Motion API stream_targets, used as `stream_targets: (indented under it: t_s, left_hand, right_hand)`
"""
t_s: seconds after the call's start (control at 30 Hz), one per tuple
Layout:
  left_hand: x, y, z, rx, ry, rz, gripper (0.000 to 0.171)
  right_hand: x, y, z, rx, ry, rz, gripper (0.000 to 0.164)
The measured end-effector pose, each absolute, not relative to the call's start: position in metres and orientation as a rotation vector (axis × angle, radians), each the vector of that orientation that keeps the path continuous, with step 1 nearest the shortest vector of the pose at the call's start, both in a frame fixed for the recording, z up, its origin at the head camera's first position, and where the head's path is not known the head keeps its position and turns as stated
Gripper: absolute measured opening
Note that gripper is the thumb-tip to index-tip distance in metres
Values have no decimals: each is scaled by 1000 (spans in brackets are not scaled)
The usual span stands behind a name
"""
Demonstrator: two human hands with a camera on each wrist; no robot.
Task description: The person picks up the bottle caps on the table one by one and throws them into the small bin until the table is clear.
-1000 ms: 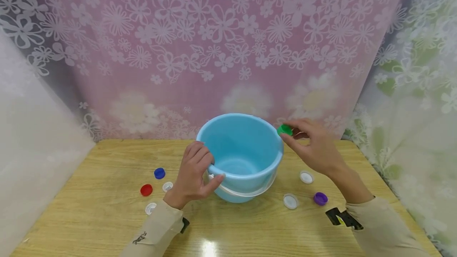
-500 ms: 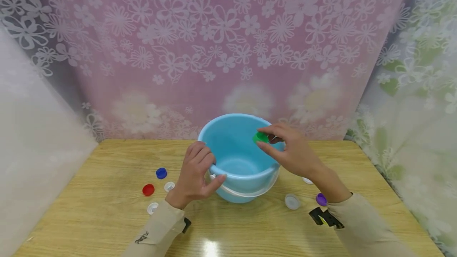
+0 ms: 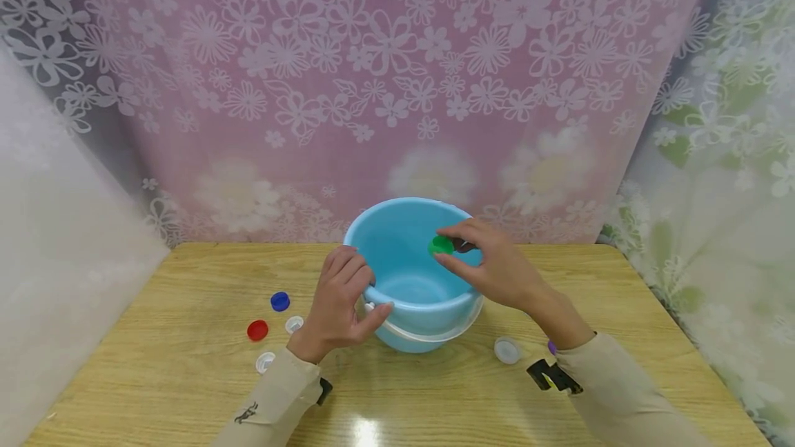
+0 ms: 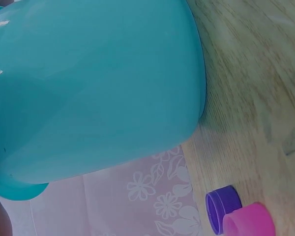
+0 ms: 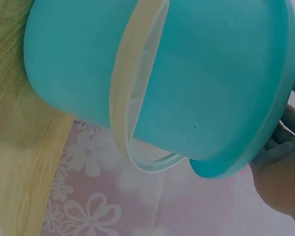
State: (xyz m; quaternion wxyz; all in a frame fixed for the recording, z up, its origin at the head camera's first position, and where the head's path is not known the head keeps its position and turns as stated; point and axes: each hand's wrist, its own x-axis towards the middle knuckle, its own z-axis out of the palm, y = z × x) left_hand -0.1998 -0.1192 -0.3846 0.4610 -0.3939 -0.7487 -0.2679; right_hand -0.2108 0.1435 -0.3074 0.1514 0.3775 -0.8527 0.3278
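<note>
A light blue bucket stands upright on the table, its white handle hanging down at the near side. My left hand grips the rim at the left, fingers over the edge and thumb outside. Over the bucket's mouth, at its right side, my right hand pinches a green bottle cap between thumb and fingers. In the right wrist view that hand shows at the rim, with the cap hidden behind the bucket. The visible part of the bucket's floor is bare.
Left of the bucket lie a blue cap, a red cap and two white caps, one by the left wrist. On the right lie a whitish cap and a purple cap, mostly covered by the sleeve. A pink flowered curtain hangs behind.
My right hand has carried the green cap leftward from outside the right rim to over the bucket's mouth. The left hand has kept its grip on the rim.
</note>
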Motion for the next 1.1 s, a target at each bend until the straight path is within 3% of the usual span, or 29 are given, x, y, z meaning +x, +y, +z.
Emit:
stream_targets:
  t_s: [1.1]
  left_hand:
    - [-199, -120, -386, -972, -1847, -648, 42]
  right_hand:
    - [-214, 140, -317, 1093, -2448, 995, 38]
